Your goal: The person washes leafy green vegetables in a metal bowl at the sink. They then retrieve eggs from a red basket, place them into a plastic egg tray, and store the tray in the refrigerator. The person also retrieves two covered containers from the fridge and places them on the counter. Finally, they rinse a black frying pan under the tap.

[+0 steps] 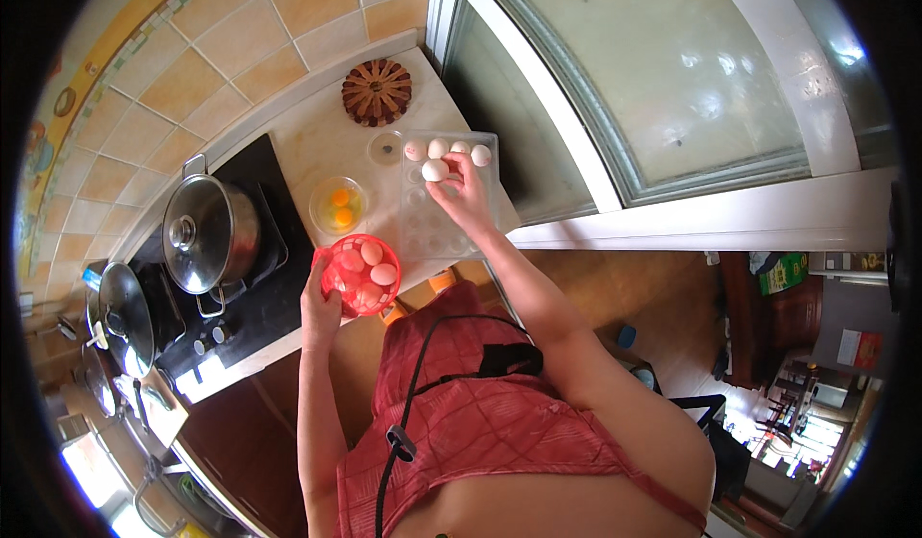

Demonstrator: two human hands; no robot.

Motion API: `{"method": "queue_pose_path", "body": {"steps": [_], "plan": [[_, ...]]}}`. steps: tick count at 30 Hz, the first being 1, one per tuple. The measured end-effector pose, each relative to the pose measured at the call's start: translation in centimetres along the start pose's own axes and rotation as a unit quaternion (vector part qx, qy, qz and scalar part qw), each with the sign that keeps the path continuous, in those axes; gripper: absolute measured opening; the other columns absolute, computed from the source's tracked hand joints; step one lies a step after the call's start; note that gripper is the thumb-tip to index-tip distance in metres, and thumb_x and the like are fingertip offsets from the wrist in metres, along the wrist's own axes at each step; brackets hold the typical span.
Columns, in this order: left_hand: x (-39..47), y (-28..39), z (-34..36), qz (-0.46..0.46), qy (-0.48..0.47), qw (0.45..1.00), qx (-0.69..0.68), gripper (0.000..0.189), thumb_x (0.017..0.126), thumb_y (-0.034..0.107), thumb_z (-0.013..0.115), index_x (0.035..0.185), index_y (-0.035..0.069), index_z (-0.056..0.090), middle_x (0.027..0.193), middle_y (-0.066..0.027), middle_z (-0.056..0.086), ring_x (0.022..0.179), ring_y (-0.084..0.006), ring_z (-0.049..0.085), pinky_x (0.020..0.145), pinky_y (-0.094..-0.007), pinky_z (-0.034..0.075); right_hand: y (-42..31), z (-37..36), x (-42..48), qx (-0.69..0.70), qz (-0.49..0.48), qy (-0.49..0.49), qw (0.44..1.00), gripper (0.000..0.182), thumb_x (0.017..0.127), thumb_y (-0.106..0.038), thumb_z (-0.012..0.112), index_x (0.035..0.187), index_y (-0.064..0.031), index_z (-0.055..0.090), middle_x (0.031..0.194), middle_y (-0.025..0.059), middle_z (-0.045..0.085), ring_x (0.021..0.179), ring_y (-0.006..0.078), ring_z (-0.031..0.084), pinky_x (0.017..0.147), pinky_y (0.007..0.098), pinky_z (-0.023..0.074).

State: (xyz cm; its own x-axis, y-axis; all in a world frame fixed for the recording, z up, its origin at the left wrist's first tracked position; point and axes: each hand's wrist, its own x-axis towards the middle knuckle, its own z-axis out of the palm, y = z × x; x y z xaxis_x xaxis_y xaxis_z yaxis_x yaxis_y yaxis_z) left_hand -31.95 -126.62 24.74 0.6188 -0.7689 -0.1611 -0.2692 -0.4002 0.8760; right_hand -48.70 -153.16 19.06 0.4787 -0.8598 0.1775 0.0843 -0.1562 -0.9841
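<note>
My left hand [320, 304] grips the rim of a red plastic basket [395, 278] with several eggs [383, 273] in it. Between the fingers of my right hand [464, 196] is a white egg [434, 170], held over a clear plastic egg tray [482, 246]. Along the tray's far row sit several white eggs [415, 150]; other hollows nearer me hold no eggs. A clear bowl [314, 210] with two yolks [340, 198] in egg white stands left of the tray. Beside the tray's far left corner lies a small round transparent dish or lid [376, 150].
A round wooden trivet [376, 93] lies at the back of the counter. To the left, a lidded steel pot [241, 232] and a lidded pan [126, 318] stand on a black cooktop [252, 336]. A white-framed sliding glass door [562, 120] borders the counter on the right.
</note>
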Motion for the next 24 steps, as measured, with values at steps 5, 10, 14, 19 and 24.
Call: {"method": "queue_pose_path", "body": {"steps": [5, 10, 14, 19, 24], "plan": [[0.0, -0.5, 0.2, 0.003, 0.008, 1.0, -0.009, 0.061, 0.073, -0.01, 0.045, 0.134, -0.004, 0.051, 0.129, -0.0236, 0.06, 0.123, -0.0344, 0.057, 0.104, -0.037, 0.044, 1.9, 0.2, 1.1, -0.376, -0.077, -0.036, 0.923, 0.047, 0.076, -0.007, 0.074, 0.117, -0.0114, 0.051, 0.11, 0.0144, 0.051, 0.101, 0.0321, 0.059, 0.08, 0.0398, 0.0535], [-0.1, -0.6, 0.1, 0.0, 0.01, 1.0, -0.003, 0.062, 0.073, -0.009, 0.045, 0.134, -0.003, 0.051, 0.127, -0.025, 0.06, 0.122, -0.0355, 0.057, 0.103, -0.0373, 0.045, 3.4, 1.7, 2.1, -0.435, -0.053, -0.097, 0.893, 0.051, 0.073, -0.005, 0.074, 0.118, -0.013, 0.051, 0.114, 0.0136, 0.047, 0.105, 0.034, 0.057, 0.08, 0.044, 0.0532], [0.1, -0.3, 0.0, 0.007, 0.007, 1.0, 0.003, 0.061, 0.074, -0.009, 0.046, 0.134, -0.002, 0.052, 0.128, -0.0255, 0.059, 0.122, -0.0359, 0.057, 0.103, -0.0374, 0.045, 4.6, 2.6, 2.0, -0.444, -0.077, -0.088, 0.888, 0.051, 0.075, -0.005, 0.074, 0.121, -0.0126, 0.05, 0.115, 0.0129, 0.047, 0.105, 0.0334, 0.057, 0.081, 0.044, 0.0532], [0.0, 0.3, -0.1, 0.023, 0.014, 1.0, -0.005, 0.06, 0.076, -0.008, 0.047, 0.136, -0.002, 0.051, 0.132, -0.0249, 0.057, 0.124, -0.0354, 0.056, 0.104, -0.0371, 0.044, 2.9, 2.8, 1.5, -0.382, -0.11, 0.015, 0.917, 0.038, 0.084, -0.004, 0.067, 0.119, -0.0082, 0.052, 0.104, 0.0128, 0.053, 0.093, 0.0289, 0.061, 0.073, 0.0376, 0.0525], [0.1, 0.4, 0.1, 0.006, 0.005, 1.0, -0.01, 0.06, 0.078, -0.009, 0.048, 0.136, -0.001, 0.051, 0.132, -0.0243, 0.058, 0.125, -0.0344, 0.055, 0.103, -0.0367, 0.045, -9.5, 7.1, -3.5, -0.127, -0.14, -0.114, 0.975, 0.014, 0.09, -0.002, 0.055, 0.103, -0.0064, 0.058, 0.09, 0.0111, 0.059, 0.075, 0.0282, 0.063, 0.061, 0.0369, 0.0499]]}}
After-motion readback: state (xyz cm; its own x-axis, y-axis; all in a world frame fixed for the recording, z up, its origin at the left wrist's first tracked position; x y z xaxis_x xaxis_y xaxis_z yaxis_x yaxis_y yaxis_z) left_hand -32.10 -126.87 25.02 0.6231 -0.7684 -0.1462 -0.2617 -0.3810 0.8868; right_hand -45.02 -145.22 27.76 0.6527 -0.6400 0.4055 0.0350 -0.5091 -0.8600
